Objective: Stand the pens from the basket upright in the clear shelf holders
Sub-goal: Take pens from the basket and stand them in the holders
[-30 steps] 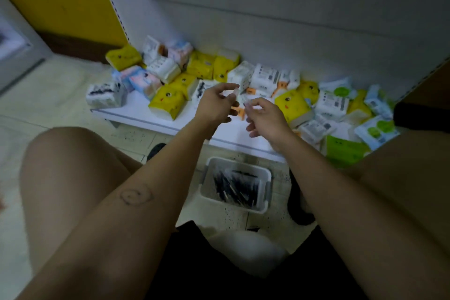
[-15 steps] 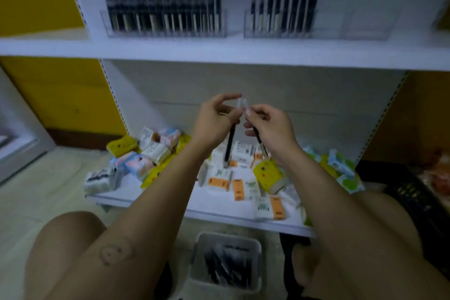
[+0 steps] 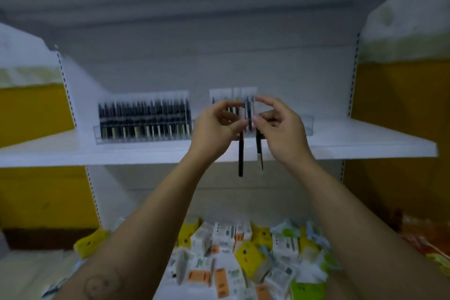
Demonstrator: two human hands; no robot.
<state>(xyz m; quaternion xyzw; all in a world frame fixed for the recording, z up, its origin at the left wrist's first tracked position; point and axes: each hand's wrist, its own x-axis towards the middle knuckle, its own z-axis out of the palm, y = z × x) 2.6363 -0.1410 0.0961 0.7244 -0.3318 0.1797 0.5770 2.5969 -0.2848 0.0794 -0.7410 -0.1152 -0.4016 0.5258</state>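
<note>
Motion blur softens everything, and the right clear holder (image 3: 307, 125) is largely hidden behind the hands. A black pen (image 3: 241, 158) is pinched by the left hand (image 3: 215, 129) and a second pen (image 3: 259, 153) by the right hand (image 3: 280, 129), both hanging upright before the shelf (image 3: 365, 146). Since half a second ago both have been raised to holder level, and the basket is lost from view.
</note>
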